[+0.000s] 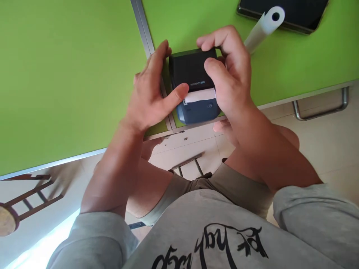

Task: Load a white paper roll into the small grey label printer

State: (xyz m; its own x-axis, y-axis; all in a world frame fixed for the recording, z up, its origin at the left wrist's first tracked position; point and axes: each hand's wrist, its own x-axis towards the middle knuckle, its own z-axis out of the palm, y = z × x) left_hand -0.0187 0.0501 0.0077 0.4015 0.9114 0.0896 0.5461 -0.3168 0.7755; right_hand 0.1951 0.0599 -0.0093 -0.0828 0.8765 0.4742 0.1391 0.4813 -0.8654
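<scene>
A small portable label printer (193, 69), black on top and dark blue at the front, rests at the near edge of the green table. White paper (200, 96) sticks out of its slot, just behind the power button. My left hand (153, 91) holds the printer's left side, with the thumb on top beside the paper. On the right, my right hand (231, 71) is closed round the far right corner, its thumb on the black lid and its fingers bent over the back edge. Some of the right fingers are hidden.
A white roll (265, 28) stands beyond my right hand, next to a black tablet-like device (283, 13) at the upper right. A metal seam (143, 28) runs across the green table (70, 74). A stool (30, 201) is on the floor at lower left.
</scene>
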